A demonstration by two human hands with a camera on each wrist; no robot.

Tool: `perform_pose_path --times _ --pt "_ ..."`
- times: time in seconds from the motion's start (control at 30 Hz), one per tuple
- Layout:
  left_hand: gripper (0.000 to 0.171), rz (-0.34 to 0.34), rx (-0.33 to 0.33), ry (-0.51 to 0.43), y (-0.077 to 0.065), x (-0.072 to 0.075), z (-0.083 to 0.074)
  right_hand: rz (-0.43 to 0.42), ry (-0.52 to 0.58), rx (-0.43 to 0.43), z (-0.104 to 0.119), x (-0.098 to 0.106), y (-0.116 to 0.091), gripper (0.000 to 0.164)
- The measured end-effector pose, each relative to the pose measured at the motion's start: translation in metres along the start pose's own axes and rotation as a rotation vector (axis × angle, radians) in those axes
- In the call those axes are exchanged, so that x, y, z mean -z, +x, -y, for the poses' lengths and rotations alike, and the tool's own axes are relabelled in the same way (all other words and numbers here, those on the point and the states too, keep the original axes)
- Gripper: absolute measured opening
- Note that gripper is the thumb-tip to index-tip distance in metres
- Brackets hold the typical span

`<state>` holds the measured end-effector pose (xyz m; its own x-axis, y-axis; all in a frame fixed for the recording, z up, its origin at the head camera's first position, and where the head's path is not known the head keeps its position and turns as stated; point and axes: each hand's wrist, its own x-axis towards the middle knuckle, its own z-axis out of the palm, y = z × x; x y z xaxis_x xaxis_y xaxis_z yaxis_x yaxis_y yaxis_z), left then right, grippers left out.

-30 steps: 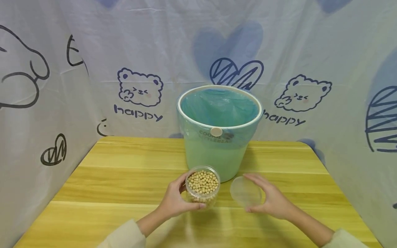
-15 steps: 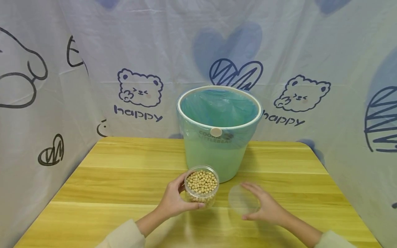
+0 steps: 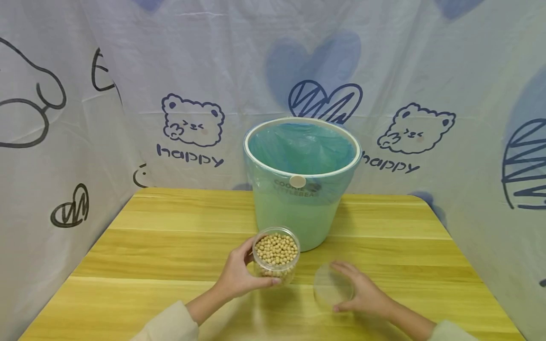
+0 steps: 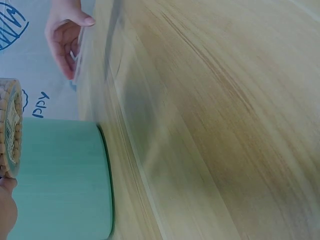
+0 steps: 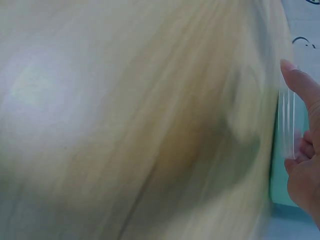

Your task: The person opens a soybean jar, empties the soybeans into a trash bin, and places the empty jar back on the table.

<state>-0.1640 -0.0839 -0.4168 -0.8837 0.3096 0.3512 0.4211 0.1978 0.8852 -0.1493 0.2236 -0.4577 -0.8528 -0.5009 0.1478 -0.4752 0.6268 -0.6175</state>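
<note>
My left hand [image 3: 238, 274] grips a clear plastic jar [image 3: 276, 272] round its side, fingers behind and thumb in front. Round, pale yellow soybeans [image 3: 276, 248] fill the jar almost to its uncovered rim. The left wrist view catches the jar's underside [image 4: 11, 132], raised above the tabletop. To the right, my right hand [image 3: 368, 296] holds a clear round lid [image 3: 327, 286] by its edge between thumb and fingers. Seen edge-on in the right wrist view, the lid [image 5: 287, 125] is above the table.
Behind the jar stands a pale green bin [image 3: 294, 213] with a white rim and a blue-green plastic liner. Both are on a wood-grain table [image 3: 179, 237]. White cloth [image 3: 192, 61] with blue bear and heart drawings hangs round the back and sides.
My right hand has come down and toward the near edge with the lid, shifting slightly left. The left hand and jar have barely moved.
</note>
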Motion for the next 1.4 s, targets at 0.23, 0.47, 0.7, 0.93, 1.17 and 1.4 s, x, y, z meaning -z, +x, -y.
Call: perform_pose_path --times 0.23,0.47,0.7,0.93,1.17,1.4 --pt "0.092 0.0 0.012 0.002 0.001 0.0 0.0 0.045 0.009 -0.067 -0.004 -0.008 -0.002 0.093" --pt "0.09 0.002 0.015 0.004 0.001 0.0 0.0 0.066 0.01 -0.071 -0.01 -0.013 -0.003 0.097" --pt "0.09 0.004 0.004 0.005 0.001 -0.001 0.0 0.105 0.02 -0.077 -0.014 -0.017 -0.004 0.097" --pt "0.091 -0.003 0.004 0.008 0.001 -0.001 0.001 0.131 0.045 -0.09 -0.018 -0.019 -0.006 0.096" --pt "0.091 -0.004 0.005 0.006 0.001 -0.001 0.0 0.132 0.043 -0.075 -0.017 -0.019 -0.005 0.096" --pt "0.09 0.0 -0.003 0.004 0.002 -0.001 -0.001 0.14 0.052 -0.084 -0.016 -0.019 -0.005 0.096"
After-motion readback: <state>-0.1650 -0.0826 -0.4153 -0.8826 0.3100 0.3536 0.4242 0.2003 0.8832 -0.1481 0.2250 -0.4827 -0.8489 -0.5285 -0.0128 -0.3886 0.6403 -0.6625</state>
